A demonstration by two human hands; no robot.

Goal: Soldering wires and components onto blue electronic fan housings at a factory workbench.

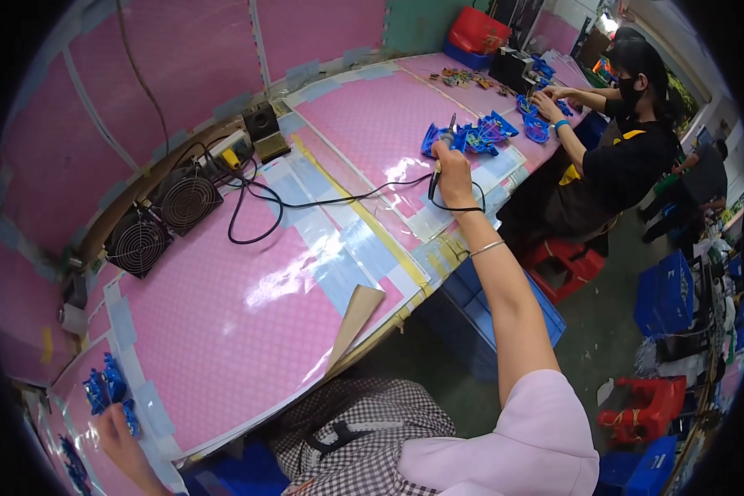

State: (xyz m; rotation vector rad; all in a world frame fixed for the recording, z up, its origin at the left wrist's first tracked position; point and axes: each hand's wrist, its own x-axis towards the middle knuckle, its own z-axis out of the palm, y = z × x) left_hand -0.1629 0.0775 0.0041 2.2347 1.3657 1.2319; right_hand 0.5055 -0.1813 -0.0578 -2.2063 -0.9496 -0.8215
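Note:
My right hand [455, 175] is stretched out over the table, closed round a soldering iron [435, 183] whose tip points up and away from me. Next to that hand lie several blue plastic parts [489, 132] with thin wires showing on them. At the far left, my left hand [120, 438] is at another small group of blue plastic parts [103, 387]. Its fingers are bent against the nearest blue plastic part [130, 417] and seem to pinch it; the fingertips are partly hidden.
The iron's black cord [331, 201] crosses the pink table [215, 331]. Two black fans [188, 202] and an iron stand [266, 132] line the back. A brown card strip [355, 322] lies by the front edge. A co-worker [612, 132] handles blue parts at the right.

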